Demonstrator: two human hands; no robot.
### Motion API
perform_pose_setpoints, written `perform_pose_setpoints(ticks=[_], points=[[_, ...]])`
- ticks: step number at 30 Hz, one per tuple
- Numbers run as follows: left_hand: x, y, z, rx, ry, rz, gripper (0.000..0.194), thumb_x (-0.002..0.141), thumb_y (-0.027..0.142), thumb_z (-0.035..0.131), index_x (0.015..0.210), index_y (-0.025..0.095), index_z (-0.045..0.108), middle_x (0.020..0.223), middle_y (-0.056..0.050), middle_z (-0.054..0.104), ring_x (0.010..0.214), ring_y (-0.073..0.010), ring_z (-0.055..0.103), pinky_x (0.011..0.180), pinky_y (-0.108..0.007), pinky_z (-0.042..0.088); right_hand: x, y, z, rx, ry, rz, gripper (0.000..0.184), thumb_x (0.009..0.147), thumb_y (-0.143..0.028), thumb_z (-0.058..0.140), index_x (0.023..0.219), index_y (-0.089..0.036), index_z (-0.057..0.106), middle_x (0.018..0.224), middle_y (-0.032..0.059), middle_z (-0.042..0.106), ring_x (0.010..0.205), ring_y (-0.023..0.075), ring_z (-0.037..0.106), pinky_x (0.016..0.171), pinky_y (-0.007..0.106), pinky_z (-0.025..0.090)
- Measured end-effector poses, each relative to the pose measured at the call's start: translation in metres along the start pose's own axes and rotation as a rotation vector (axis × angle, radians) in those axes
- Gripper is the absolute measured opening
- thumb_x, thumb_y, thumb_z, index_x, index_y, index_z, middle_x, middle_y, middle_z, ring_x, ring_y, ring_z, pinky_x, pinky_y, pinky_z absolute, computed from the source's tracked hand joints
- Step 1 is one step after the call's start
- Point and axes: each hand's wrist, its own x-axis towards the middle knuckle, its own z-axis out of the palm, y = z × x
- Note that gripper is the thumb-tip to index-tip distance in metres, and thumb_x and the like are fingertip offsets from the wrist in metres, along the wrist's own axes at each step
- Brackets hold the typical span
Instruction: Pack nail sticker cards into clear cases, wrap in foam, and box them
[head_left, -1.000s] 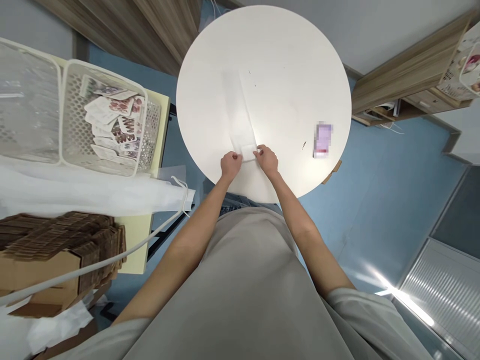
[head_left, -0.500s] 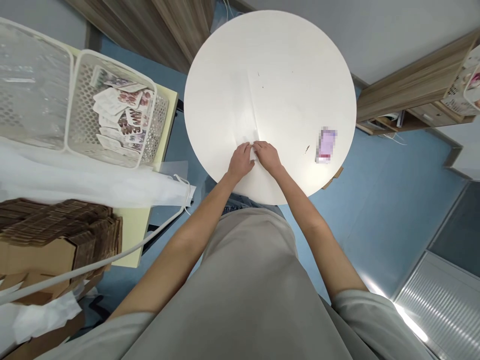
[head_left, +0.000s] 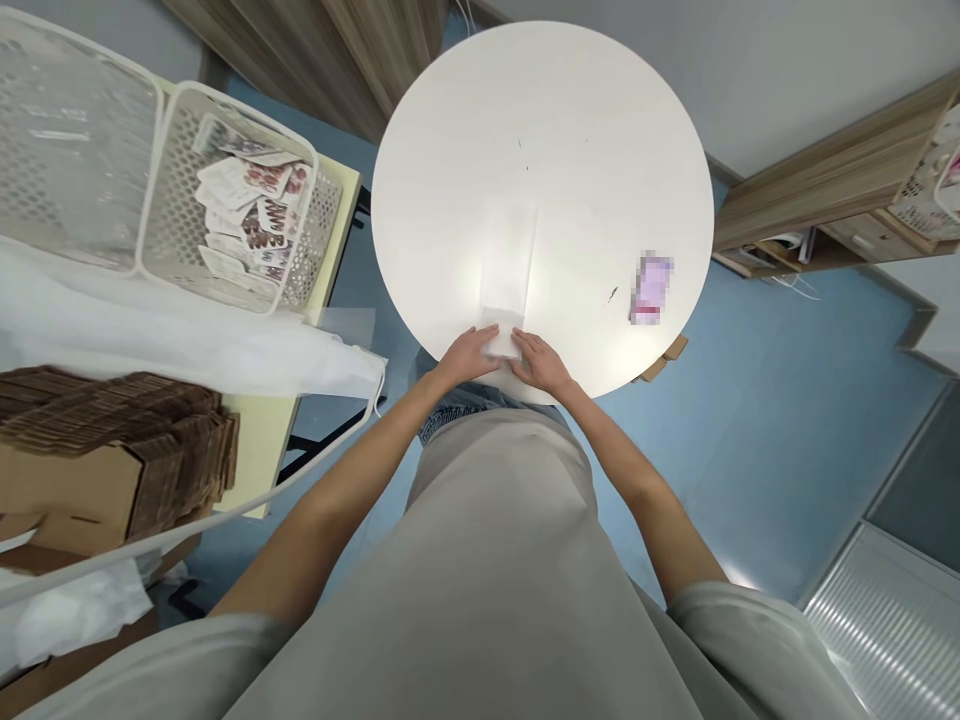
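On the near part of the round white table point(head_left: 600, 120) lies a translucent white strip of wrapping sheet point(head_left: 511, 250), running away from me. At its near end is a small flat white packet point(head_left: 502, 344), apparently a folded or rolled part of the strip. My left hand point(head_left: 469, 356) grips the packet's left edge, fingertips on top and thumb at the near side. My right hand point(head_left: 540, 362) grips the right edge in the same way. Whatever is inside the packet cannot be made out.
A blurred purple item point(head_left: 652, 290) lies on the table's right side. At left, a perforated basket point(head_left: 176, 190) of printed cards stands beside a basket of clear plastic bags point(head_left: 82, 140). Below them are a white sheet roll point(head_left: 187, 335) and stacked folded cardboard boxes point(head_left: 97, 430).
Both hands have moved towards me with the packet and spread slightly apart to its two sides. The strip has slid nearer, and its visible length is shorter.
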Motion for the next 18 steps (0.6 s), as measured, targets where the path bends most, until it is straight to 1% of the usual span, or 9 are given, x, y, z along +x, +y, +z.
perform_pose_setpoints(ticks=[3, 5, 8, 10, 11, 14, 16, 17, 18], points=[[-0.009, -0.003, 0.001, -0.159, 0.084, -0.139, 0.067, 0.093, 0.057, 0.072, 0.151, 0.024, 0.066, 0.160, -0.010, 0.065, 0.147, -0.0339, 0.060, 0.125, -0.045, 0.046, -0.003, -0.001, 0.000, 0.071, 0.043, 0.087, 0.054, 0.111, -0.043, 0.049, 0.156, -0.016, 0.058, 0.158, 0.0188, 0.063, 0.149, 0.0329, 0.056, 0.126, 0.052, 0.047], [-0.005, -0.003, -0.001, -0.197, 0.144, -0.198, 0.057, 0.092, 0.059, 0.073, 0.137, 0.024, 0.073, 0.144, -0.010, 0.075, 0.135, -0.0340, 0.068, 0.114, -0.043, 0.054, 0.005, -0.001, -0.003, 0.105, 0.055, 0.163, 0.046, 0.112, -0.042, 0.046, 0.148, -0.018, 0.065, 0.148, 0.0170, 0.071, 0.139, 0.0314, 0.063, 0.119, 0.048, 0.052], [0.010, 0.000, -0.004, -0.165, 0.220, -0.294, 0.033, 0.094, 0.055, 0.071, 0.101, 0.023, 0.076, 0.108, -0.010, 0.082, 0.110, -0.0319, 0.074, 0.099, -0.040, 0.057, 0.022, 0.000, -0.006, 0.124, 0.084, 0.274, 0.039, 0.114, -0.042, 0.043, 0.126, -0.020, 0.073, 0.129, 0.0146, 0.076, 0.116, 0.0282, 0.071, 0.104, 0.042, 0.057], [0.023, 0.002, -0.006, -0.131, 0.256, -0.368, 0.031, 0.096, 0.052, 0.070, 0.082, 0.024, 0.069, 0.092, -0.008, 0.079, 0.099, -0.0306, 0.073, 0.093, -0.040, 0.056, 0.034, 0.000, -0.008, 0.111, 0.127, 0.343, 0.038, 0.113, -0.043, 0.044, 0.110, -0.020, 0.074, 0.119, 0.0140, 0.075, 0.104, 0.0260, 0.072, 0.096, 0.038, 0.057], [0.029, 0.004, -0.006, -0.121, 0.269, -0.397, 0.032, 0.096, 0.051, 0.070, 0.078, 0.025, 0.065, 0.089, -0.008, 0.077, 0.096, -0.0304, 0.072, 0.092, -0.041, 0.056, 0.039, 0.000, -0.009, 0.101, 0.147, 0.377, 0.038, 0.113, -0.044, 0.046, 0.104, -0.020, 0.074, 0.115, 0.0135, 0.075, 0.100, 0.0254, 0.071, 0.094, 0.037, 0.056], [0.041, 0.008, -0.005, -0.110, 0.290, -0.462, 0.027, 0.095, 0.047, 0.072, 0.080, 0.025, 0.065, 0.091, -0.009, 0.076, 0.099, -0.0316, 0.072, 0.093, -0.043, 0.054, 0.052, -0.001, -0.014, 0.101, 0.163, 0.479, 0.033, 0.111, -0.042, 0.050, 0.099, -0.021, 0.072, 0.104, 0.0105, 0.076, 0.098, 0.0257, 0.071, 0.092, 0.038, 0.055], [0.045, 0.012, -0.004, -0.095, 0.316, -0.494, 0.021, 0.095, 0.043, 0.074, 0.095, 0.023, 0.070, 0.103, -0.011, 0.077, 0.105, -0.0328, 0.072, 0.096, -0.045, 0.054, 0.060, -0.003, -0.019, 0.108, 0.145, 0.550, 0.025, 0.109, -0.040, 0.056, 0.106, -0.021, 0.072, 0.105, 0.0102, 0.077, 0.098, 0.0268, 0.071, 0.091, 0.039, 0.056], [0.046, 0.013, -0.004, -0.075, 0.343, -0.498, 0.024, 0.094, 0.041, 0.075, 0.107, 0.022, 0.071, 0.113, -0.014, 0.076, 0.110, -0.0336, 0.071, 0.098, -0.046, 0.054, 0.064, -0.005, -0.021, 0.095, 0.142, 0.574, 0.022, 0.108, -0.038, 0.059, 0.112, -0.020, 0.071, 0.110, 0.0114, 0.078, 0.101, 0.0278, 0.072, 0.091, 0.040, 0.057], [0.047, 0.015, -0.004, -0.045, 0.378, -0.487, 0.034, 0.093, 0.039, 0.077, 0.120, 0.020, 0.070, 0.125, -0.016, 0.074, 0.117, -0.0349, 0.069, 0.102, -0.048, 0.054, 0.067, -0.007, -0.024, 0.066, 0.147, 0.581, 0.022, 0.106, -0.035, 0.062, 0.120, -0.019, 0.070, 0.118, 0.0137, 0.077, 0.105, 0.0294, 0.071, 0.092, 0.042, 0.058]])
